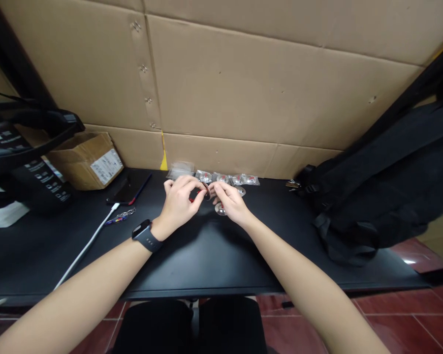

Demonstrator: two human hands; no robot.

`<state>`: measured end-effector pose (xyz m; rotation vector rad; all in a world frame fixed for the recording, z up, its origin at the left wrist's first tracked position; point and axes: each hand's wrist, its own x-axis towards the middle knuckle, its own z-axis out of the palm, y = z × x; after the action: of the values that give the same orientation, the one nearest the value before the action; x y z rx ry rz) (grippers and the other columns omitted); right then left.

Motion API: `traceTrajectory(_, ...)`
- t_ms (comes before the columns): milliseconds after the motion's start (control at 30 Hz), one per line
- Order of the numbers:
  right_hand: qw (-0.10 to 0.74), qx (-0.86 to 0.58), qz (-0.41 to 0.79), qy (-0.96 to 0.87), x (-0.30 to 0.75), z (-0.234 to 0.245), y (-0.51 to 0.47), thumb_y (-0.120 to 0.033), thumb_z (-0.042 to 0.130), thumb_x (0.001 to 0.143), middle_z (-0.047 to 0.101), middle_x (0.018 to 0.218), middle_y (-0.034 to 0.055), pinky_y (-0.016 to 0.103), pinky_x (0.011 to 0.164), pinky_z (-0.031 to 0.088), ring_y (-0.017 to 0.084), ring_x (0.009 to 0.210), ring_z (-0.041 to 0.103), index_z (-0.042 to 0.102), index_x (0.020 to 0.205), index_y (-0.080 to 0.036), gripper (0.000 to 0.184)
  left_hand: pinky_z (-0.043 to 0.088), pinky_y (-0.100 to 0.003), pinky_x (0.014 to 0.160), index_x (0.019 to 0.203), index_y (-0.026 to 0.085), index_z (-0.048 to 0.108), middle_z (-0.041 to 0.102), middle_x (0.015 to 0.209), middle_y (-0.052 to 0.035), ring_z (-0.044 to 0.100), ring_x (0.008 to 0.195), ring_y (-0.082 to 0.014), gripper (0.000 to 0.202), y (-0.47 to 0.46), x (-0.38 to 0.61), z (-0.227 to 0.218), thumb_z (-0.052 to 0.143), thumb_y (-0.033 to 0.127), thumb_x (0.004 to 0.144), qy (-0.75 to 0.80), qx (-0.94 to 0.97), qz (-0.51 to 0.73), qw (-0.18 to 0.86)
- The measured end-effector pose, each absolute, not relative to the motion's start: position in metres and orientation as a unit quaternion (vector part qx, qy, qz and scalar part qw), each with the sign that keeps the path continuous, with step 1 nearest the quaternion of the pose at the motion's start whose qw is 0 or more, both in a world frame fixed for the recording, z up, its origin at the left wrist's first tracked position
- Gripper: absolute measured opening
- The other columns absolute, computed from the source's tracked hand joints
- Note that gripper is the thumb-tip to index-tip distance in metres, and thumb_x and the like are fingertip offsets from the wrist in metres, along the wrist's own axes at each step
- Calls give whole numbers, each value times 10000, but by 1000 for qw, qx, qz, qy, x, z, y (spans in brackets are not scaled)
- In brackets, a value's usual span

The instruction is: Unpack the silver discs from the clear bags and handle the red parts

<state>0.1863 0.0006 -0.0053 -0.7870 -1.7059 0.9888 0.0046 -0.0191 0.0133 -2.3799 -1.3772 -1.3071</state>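
Note:
My left hand (179, 200) and my right hand (230, 201) meet over the black table (214, 250), fingers pinched together on a small round piece with a red part (205, 191). A clear round piece (220, 210) lies on the table just under my right hand. Behind the hands, a row of small clear packets with red and silver pieces (227, 179) lies along the cardboard wall. A dark watch (146, 236) is on my left wrist.
A black phone (130, 188) lies at the left with a white cable (88, 243) and a small keychain (121, 216) near it. A cardboard box (86, 158) and black equipment (18, 147) stand far left. A black bag (384, 196) fills the right side.

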Motion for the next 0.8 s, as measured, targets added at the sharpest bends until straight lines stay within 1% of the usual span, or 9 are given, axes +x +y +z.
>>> traceTrajectory(100, 486, -326, 378, -717, 186, -4, 0, -508, 563, 956, 621, 853, 17, 262, 665, 498, 143, 744, 594, 621, 955, -204, 309, 295, -422, 931, 896, 245, 715, 648, 1219, -67, 574, 1193, -262, 99, -20, 4, 12, 626, 284, 912, -446, -774, -444, 68)
traceTrajectory(200, 481, -324, 318, -750, 188, -2, 0, -449, 518, 987, 621, 971, 55, 293, 719, 513, 174, 851, 607, 603, 927, -203, 267, 295, -413, 947, 927, 238, 691, 642, 1209, -67, 573, 1183, -251, 111, -20, 4, 12, 595, 293, 933, -437, -782, -442, 46)
traceTrajectory(333, 450, -326, 191, -809, 193, 1, 0, -362, 489, 1005, 583, 1143, 106, 394, 944, 492, 231, 1104, 570, 598, 924, -212, 202, 320, -372, 916, 1074, 232, 628, 666, 1180, -53, 590, 1131, -211, 199, -17, 3, 12, 466, 324, 1003, -445, -776, -444, -50)
traceTrajectory(433, 436, -330, 137, -826, 195, 1, -1, -319, 488, 1008, 571, 1180, 111, 444, 1056, 424, 239, 1161, 546, 602, 944, -219, 164, 312, -373, 916, 1007, 251, 677, 685, 1196, -33, 585, 1136, -232, 209, -14, 3, 8, 517, 381, 977, -447, -803, -386, -83)
traceTrajectory(500, 435, -334, 134, -825, 195, 1, -1, -317, 489, 1009, 567, 1198, 110, 433, 1048, 430, 235, 1170, 547, 608, 947, -219, 166, 313, -379, 917, 942, 256, 715, 695, 1192, -33, 579, 1140, -252, 187, -11, 4, 5, 585, 391, 932, -446, -815, -360, -83)
traceTrajectory(600, 430, -334, 146, -826, 202, 2, 6, -328, 496, 1007, 596, 1199, 101, 378, 962, 474, 227, 1165, 563, 623, 972, -218, 172, 318, -386, 911, 881, 265, 755, 708, 1120, -31, 588, 1091, -255, 178, -6, 3, 3, 625, 385, 904, -444, -816, -362, -80)
traceTrajectory(700, 439, -384, 132, -801, 222, 3, 20, -327, 500, 1000, 645, 1160, 91, 336, 849, 498, 217, 1054, 611, 625, 1109, -218, 199, 304, -400, 901, 867, 266, 772, 715, 1020, -40, 599, 1020, -253, 198, 5, -5, 3, 618, 382, 913, -472, -792, -382, -68)
traceTrajectory(733, 432, -415, 115, -792, 231, 2, 26, -313, 506, 992, 654, 1151, 93, 342, 853, 496, 216, 1020, 620, 623, 1148, -213, 219, 296, -405, 895, 882, 265, 773, 719, 1006, -46, 598, 1013, -259, 197, 9, -10, 2, 614, 377, 915, -487, -780, -389, -61)
traceTrajectory(800, 359, -462, 64, -809, 251, 0, 36, -258, 592, 927, 662, 1129, 107, 381, 951, 463, 241, 1056, 613, 659, 1104, -188, 202, 281, -410, 884, 892, 261, 769, 729, 1014, -59, 590, 1017, -273, 193, 20, -22, -1, 609, 368, 916, -515, -762, -391, -37)
